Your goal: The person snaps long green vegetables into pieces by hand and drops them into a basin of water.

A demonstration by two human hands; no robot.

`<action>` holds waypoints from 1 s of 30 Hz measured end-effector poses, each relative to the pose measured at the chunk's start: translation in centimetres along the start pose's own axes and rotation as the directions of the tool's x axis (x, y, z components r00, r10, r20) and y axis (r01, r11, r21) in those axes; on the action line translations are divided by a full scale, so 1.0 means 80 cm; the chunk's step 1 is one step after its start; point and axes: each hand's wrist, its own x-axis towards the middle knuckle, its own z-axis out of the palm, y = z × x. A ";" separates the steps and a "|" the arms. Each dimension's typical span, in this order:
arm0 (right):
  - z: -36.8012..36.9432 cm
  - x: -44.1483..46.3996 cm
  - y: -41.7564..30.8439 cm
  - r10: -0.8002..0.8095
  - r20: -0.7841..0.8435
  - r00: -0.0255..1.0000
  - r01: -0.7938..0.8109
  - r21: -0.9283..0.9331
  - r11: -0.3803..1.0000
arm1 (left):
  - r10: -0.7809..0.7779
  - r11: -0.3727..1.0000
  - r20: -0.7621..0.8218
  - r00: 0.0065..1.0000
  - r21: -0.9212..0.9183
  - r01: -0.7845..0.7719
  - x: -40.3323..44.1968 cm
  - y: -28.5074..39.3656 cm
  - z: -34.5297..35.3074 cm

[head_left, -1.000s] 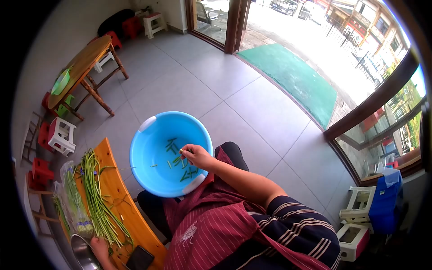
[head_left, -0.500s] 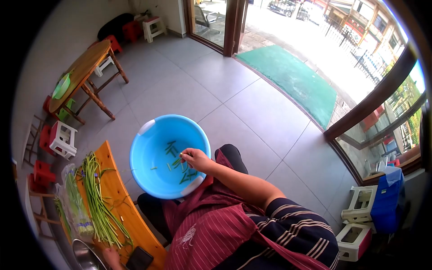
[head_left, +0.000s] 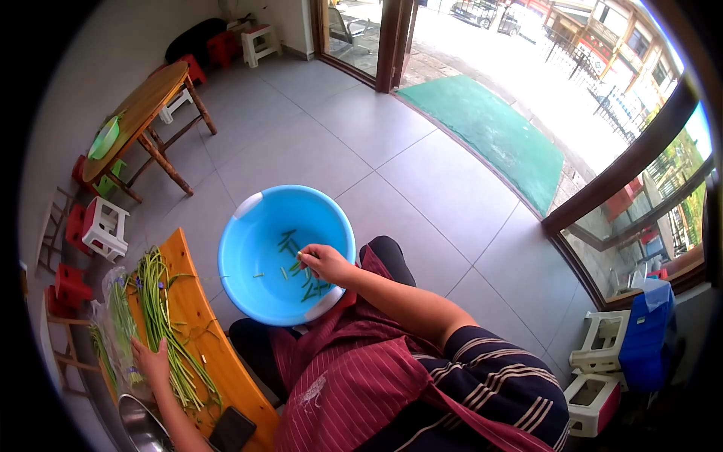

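My right hand point(head_left: 324, 264) hangs over the blue plastic basin point(head_left: 250, 280), its fingers pinched on a small pale-ended piece of green stem point(head_left: 300, 255). Several short cut stem pieces point(head_left: 288, 242) lie on the basin's bottom. At the left, my left hand point(head_left: 154, 363) rests at the edge of a pile of long green stems point(head_left: 160, 305), which look like garlic scapes. Its thumb and fingers are spread apart, between the pile and a clear plastic bag point(head_left: 117, 331) of more greens. Both lie on an orange wooden bench point(head_left: 203, 331).
A metal bowl point(head_left: 135, 418) and a black phone point(head_left: 233, 431) are at the bench's near end. White stools point(head_left: 105, 228) and red stools point(head_left: 73, 283) line the left wall, near a wooden table point(head_left: 147, 102). A green mat point(head_left: 482, 132) lies at the doorway.
My left hand has moved forward along the bench, from beside the metal bowl to the stems and bag. My right hand has stayed over the basin, shifting slightly.
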 end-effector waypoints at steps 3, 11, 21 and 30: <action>0.001 -0.001 -0.003 0.030 -0.007 1.000 -0.030 -0.007 1.000 | -0.091 0.994 0.216 0.972 -0.042 0.102 0.031 0.026 0.004; -0.013 -0.005 0.003 0.073 -0.078 0.994 -0.077 -0.048 0.996 | -0.065 0.984 0.485 0.872 -0.117 0.138 0.058 0.041 0.011; 0.000 -0.003 0.000 0.090 -0.015 0.996 -0.090 -0.010 0.996 | -0.120 0.957 0.576 0.809 -0.151 0.250 0.080 0.041 0.021; -0.004 -0.007 0.003 0.102 -0.030 0.994 -0.102 0.001 0.995 | -0.045 0.996 0.153 0.987 -0.068 0.056 0.106 0.046 0.022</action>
